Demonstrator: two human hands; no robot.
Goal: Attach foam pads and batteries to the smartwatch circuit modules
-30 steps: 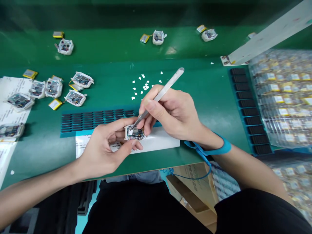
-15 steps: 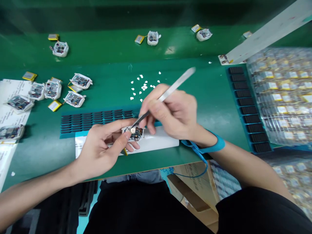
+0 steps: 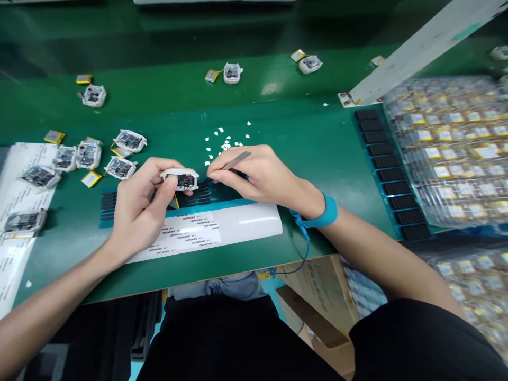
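My left hand (image 3: 138, 203) grips a small white device housing (image 3: 183, 172) with its circuit board facing up, the thumb pressing on the board's left side. Below it a yellow-edged battery (image 3: 175, 201) shows in part. Pinched in my right hand (image 3: 262, 172) is a pair of metal tweezers (image 3: 239, 159), slanting down to the left. Their dark tip is by the right end of a blue sheet of thin black strips (image 3: 198, 198), just right of the housing; whether it holds a strip I cannot tell. A blue wrist strap (image 3: 327, 211) circles my right wrist.
Several white housings with boards and batteries lie left (image 3: 88, 154) and along the back (image 3: 232, 73). White scraps (image 3: 226, 145) lie beyond my right hand. A printed sheet (image 3: 250, 222) is in front; black pads (image 3: 383, 174), stacked clear trays (image 3: 456, 153) and a white post (image 3: 420, 47) stand right.
My left hand has lifted the housing up and left. The tweezers have left the board and moved down to the black strips, tilting flatter. The whole view has shifted slightly.
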